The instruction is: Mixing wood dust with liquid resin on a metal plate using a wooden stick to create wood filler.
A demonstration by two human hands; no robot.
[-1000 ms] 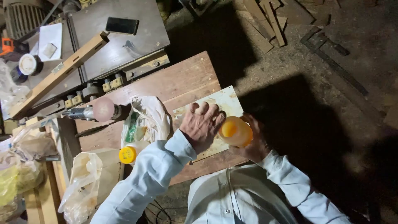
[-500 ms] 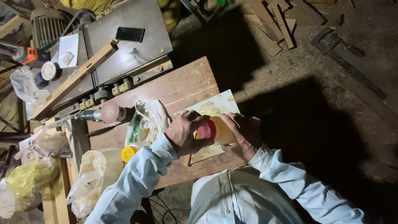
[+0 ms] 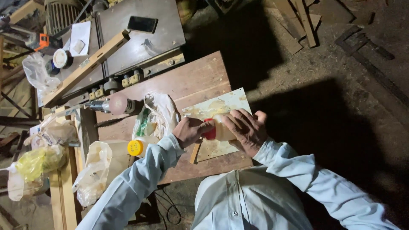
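Note:
My right hand (image 3: 243, 131) wraps around a pale plastic bottle (image 3: 222, 132) lying sideways over a glue-smeared light board (image 3: 217, 106). At the bottle's left end, my left hand (image 3: 188, 130) closes on its red cap (image 3: 209, 130). A thin wooden stick (image 3: 195, 152) pokes out just below my left hand. The board rests on a brown wooden table (image 3: 191, 79). Both sleeves are light blue.
A crumpled plastic bag (image 3: 156, 113) and a yellow-capped bottle (image 3: 136, 147) lie left of the board. A power tool (image 3: 111, 104) sits at the table's left edge. Behind stands a grey metal machine (image 3: 140, 42) with a long wooden fence. More plastic bags (image 3: 40, 159) hang at left. Dirt floor lies to the right.
The bottle was upright in my right hand and is now tipped sideways over the board. My left hand moved from the board onto the red cap.

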